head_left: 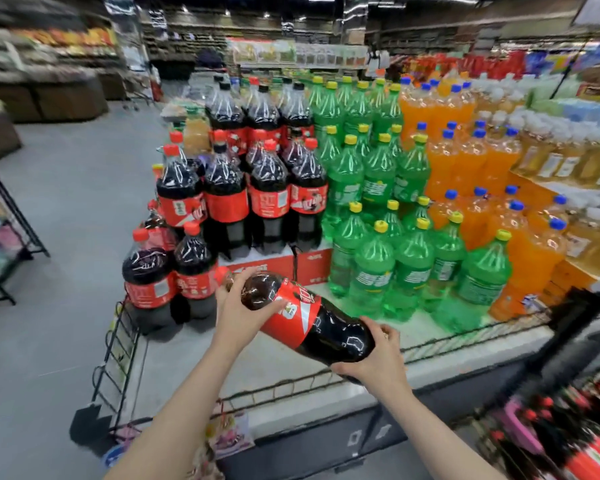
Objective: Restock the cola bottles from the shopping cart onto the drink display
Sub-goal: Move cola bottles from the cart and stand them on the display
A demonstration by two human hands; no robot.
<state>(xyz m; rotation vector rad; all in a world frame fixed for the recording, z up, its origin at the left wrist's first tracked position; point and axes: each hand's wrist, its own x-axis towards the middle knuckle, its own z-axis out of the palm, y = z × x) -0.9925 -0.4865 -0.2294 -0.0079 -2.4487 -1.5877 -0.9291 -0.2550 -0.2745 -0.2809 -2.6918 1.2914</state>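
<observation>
I hold a large cola bottle (312,317) with a red label, lying tilted, cap to the upper left, above the front of the drink display (243,368). My left hand (238,311) grips its neck and shoulder. My right hand (378,358) cups its base from below. Several cola bottles (229,188) stand stacked in tiers at the display's left, two more (174,271) at the front left corner. The shopping cart (575,441), at the lower right, holds more cola bottles.
Green soda bottles (378,258) and orange soda bottles (471,161) fill the display to the right of the cola. A black wire rail (291,386) edges the display's front. A wire rack (4,233) stands on the left. Grey aisle floor (66,341) spreads left.
</observation>
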